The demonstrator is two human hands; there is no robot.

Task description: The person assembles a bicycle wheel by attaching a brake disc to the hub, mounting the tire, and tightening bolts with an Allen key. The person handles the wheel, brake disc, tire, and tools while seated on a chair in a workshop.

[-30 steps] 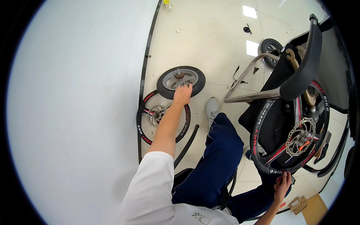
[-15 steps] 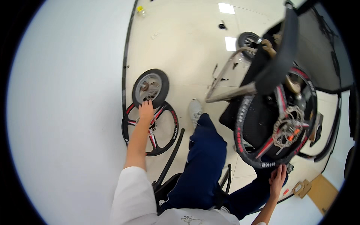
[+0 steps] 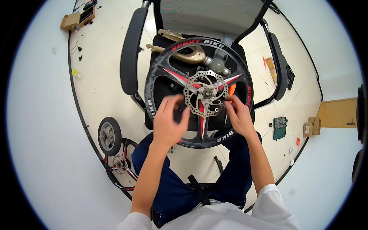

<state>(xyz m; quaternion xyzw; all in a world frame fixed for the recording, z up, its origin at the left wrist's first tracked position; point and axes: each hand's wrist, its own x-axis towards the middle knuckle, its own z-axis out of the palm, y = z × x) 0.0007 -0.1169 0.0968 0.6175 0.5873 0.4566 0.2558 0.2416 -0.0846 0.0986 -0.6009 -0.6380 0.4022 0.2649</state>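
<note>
A black three-spoke wheel (image 3: 154, 73) with red and white accents lies across the seat of an office chair, over my knees. A drilled metal brake disc (image 3: 190, 104) sits at its hub. My left hand (image 3: 170, 120) is just left of the disc, slightly blurred, thumb and fingers apart with nothing between them. At the disc's lower right edge my right hand (image 3: 239, 117) has its fingertips drawn together; what they pinch is too small to make out. Beyond the hub, a gold fork-like part (image 3: 193, 56) and a grey joint (image 3: 217, 66) lie on the seat. Something orange (image 3: 232, 89) shows near my right fingers.
Black armrests (image 3: 129, 53) flank the wheel. On the left floor, a small grey-rimmed tyred wheel (image 3: 110, 136) leans on another spoked wheel (image 3: 108, 172). A green case (image 3: 280, 133) lies open at right, near cardboard boxes (image 3: 315, 124). An opened carton (image 3: 71, 22) is far left.
My view has swung right, to the chair. My left hand has left the small tyred wheel for the wheel on the seat; my right hand has moved from its rim to the disc.
</note>
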